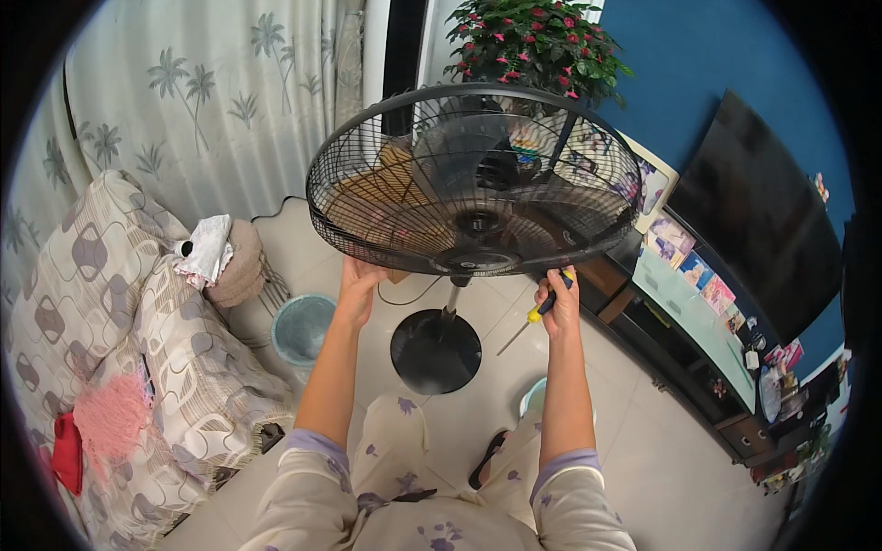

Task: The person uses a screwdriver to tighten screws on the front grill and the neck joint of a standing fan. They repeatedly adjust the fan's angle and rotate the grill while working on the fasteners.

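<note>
In front of me a black pedestal fan (480,222) tilts its round wire guard upward, with dark blades visible through it. Its pole rises from a round black base (435,352) on the tiled floor. My left hand (360,280) grips the near left rim of the guard, its fingers partly hidden by the wire. A screwdriver (536,313) with a yellow and dark blue handle is held in my right hand (559,305), its shaft pointing down and left. The fingertips of that hand reach up to the guard's near right rim.
A patterned covered sofa (211,367) lies to the left, beside a teal basin (304,329). To the right are a low TV cabinet (684,335) and a television (758,220). A flowering plant (537,46) stands behind the fan. Another teal-rimmed container (531,397) is near my legs.
</note>
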The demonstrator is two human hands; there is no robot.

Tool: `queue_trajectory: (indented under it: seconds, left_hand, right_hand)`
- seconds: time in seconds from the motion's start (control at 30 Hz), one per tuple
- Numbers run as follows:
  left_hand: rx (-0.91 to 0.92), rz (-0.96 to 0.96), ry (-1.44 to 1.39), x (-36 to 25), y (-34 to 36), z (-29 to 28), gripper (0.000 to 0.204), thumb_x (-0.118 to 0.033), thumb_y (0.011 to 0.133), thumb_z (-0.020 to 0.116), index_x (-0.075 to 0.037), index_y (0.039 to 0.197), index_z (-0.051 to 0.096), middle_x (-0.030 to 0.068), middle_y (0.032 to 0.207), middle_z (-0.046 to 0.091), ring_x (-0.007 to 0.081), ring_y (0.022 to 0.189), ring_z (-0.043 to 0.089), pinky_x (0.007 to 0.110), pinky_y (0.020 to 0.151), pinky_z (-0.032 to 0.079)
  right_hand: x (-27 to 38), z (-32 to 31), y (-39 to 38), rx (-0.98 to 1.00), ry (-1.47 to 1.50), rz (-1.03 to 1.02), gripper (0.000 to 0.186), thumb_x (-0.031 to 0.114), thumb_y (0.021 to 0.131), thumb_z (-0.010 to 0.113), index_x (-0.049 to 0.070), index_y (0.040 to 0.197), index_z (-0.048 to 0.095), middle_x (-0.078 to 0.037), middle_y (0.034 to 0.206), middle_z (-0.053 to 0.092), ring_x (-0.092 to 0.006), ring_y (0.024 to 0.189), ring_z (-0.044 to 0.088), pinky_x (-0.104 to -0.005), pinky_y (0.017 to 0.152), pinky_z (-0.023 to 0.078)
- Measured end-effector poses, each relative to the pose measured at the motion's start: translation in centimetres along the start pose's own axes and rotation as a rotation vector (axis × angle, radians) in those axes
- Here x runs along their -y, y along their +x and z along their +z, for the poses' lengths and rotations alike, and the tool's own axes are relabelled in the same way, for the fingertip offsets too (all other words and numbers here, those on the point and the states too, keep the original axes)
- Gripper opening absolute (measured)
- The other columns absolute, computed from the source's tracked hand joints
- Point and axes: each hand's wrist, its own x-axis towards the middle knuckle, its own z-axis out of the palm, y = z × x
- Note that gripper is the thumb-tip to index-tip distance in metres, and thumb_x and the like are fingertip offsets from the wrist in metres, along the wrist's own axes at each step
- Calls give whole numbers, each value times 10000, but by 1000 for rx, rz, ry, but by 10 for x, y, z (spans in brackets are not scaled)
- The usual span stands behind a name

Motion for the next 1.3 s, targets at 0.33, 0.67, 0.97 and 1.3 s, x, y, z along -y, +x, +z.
queue_trajectory:
  seconds: [0.33,0.67,0.97,1.3]
  left_hand:
    - [-120,51,271,-86,-5,36,753,-207,784,657,-50,1365,204,131,1326,365,226,1227,346,350,1033,231]
    - [-226,-7,568,-35,-140,60,177,-149,832,603,-29,946,539,24,846,574,83,825,521,213,711,412]
    - [-259,-478,-15,-63,-160,105,281,-266,931,413,-29,1072,467,99,1049,590,166,936,569,280,772,442]
    - [-558,-37,133,-81,-146,39,123,-134,912,436,-46,996,456,115,909,597,162,827,555,284,743,450]
  right_hand:
    - [25,17,-13,-125,-41,-86,487,225,817,631,54,1220,416,-79,962,558,-106,484,477,-231,413,387]
    - [-16,54,-61,-455,618,93,145,209,805,545,116,776,438,-13,655,465,-136,595,455,-281,588,388]
    - [-73,162,-147,-187,426,133,154,169,817,538,42,835,454,-63,771,495,-165,701,494,-293,657,433]
    - [-137,188,-212,376,-457,58,202,89,874,454,14,1058,488,-117,991,559,-163,917,530,-269,787,422]
